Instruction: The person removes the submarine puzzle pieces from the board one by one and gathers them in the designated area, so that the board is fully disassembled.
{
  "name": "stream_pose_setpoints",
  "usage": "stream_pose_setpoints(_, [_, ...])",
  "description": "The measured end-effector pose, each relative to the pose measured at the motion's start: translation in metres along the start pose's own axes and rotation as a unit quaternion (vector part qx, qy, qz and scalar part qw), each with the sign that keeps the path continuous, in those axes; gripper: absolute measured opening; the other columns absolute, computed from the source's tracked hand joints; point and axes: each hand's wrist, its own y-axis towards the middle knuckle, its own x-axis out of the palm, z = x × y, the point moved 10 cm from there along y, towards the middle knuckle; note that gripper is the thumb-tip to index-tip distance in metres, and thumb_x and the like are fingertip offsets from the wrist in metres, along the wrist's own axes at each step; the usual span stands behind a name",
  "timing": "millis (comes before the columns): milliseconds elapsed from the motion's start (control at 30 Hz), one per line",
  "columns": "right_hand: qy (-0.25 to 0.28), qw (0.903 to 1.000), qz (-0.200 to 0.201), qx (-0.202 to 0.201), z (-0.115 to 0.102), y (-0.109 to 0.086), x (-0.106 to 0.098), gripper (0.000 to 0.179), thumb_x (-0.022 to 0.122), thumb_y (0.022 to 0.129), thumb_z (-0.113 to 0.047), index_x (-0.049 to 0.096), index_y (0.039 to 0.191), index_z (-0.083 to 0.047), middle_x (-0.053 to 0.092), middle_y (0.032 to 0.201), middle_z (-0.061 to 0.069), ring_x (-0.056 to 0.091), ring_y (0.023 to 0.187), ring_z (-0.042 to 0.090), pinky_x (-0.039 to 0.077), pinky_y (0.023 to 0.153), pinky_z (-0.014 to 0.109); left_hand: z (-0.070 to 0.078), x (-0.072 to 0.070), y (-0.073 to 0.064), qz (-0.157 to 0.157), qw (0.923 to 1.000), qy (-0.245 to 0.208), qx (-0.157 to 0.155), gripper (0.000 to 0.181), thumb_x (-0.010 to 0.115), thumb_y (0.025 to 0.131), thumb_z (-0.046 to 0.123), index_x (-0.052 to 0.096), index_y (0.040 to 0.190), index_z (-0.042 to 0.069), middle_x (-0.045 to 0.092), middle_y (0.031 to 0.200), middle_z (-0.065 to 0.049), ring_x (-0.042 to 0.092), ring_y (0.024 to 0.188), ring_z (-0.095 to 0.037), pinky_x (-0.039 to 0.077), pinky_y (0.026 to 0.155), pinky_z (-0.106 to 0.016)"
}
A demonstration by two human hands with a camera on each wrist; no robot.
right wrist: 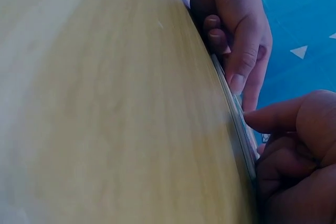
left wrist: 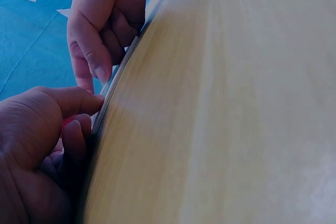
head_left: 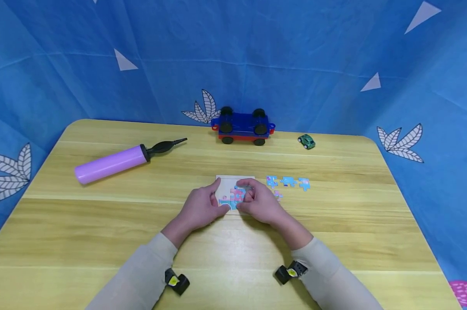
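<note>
Pale card forms the puzzle board [head_left: 225, 185], which lies flat near the middle of the table [head_left: 82, 241], with pink and blue joined pieces [head_left: 238, 194] in its lower part. The left hand [head_left: 202, 204] holds the board's left side, forefinger up by the top corner, thumb at the lower edge. The right hand [head_left: 264, 202] sets thumb and forefinger at the bottom and top of the joined pieces; whether it pinches or only presses, I cannot tell. Just beyond it, to the right, lie loose pieces [head_left: 289, 181]. Farther back are a purple pump [head_left: 111, 165] on the left, an upturned blue-and-red toy wagon [head_left: 242, 125] and a green toy car [head_left: 307, 141]. Blue cloth [head_left: 256, 43] with white triangles hangs behind.
</note>
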Motion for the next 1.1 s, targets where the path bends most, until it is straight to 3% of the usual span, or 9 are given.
stream_pose_setpoints(333, [0.008, 0.9996, -0.011, 0.025, 0.0032, 0.0028, 0.0025, 0.05, 0.071, 0.082, 0.009, 0.053, 0.128, -0.003, 0.04, 0.058, -0.002, 0.034, 0.047, 0.013, 0.036, 0.054, 0.027, 0.001, -0.001, -0.0011, 0.0, 1.0, -0.001, -0.001, 0.086, 0.081, 0.085, 0.028, 0.035, 0.154, 0.002, 0.055, 0.066, 0.001, 0.049, 0.053, -0.014, 0.039, 0.052, -0.031])
stream_pose_setpoints(767, [0.026, 0.9996, -0.01, 0.01, -0.0012, 0.0026, 0.0025, 0.053, 0.07, 0.081, 0.014, 0.049, 0.126, -0.005, 0.038, 0.059, -0.001, 0.034, 0.049, 0.014, 0.039, 0.058, 0.027, 0.0008, -0.0006, -0.0002, -0.003, 1.0, -0.004, -0.006, 0.087, 0.081, 0.085, 0.028, 0.035, 0.154, 0.003, 0.055, 0.066, 0.0, 0.049, 0.054, -0.015, 0.039, 0.052, -0.031])
stream_pose_setpoints(1100, [-0.002, 0.9997, -0.013, 0.02, 0.0003, 0.0016, 0.0026, 0.048, 0.071, 0.082, 0.009, 0.058, 0.126, -0.006, 0.04, 0.059, -0.002, 0.036, 0.049, 0.014, 0.035, 0.055, 0.028, 0.0009, -0.0009, -0.0006, -0.001, 1.0, -0.001, -0.005, 0.088, 0.081, 0.085, 0.028, 0.034, 0.155, 0.004, 0.055, 0.066, 0.0, 0.048, 0.053, -0.015, 0.038, 0.052, -0.03])
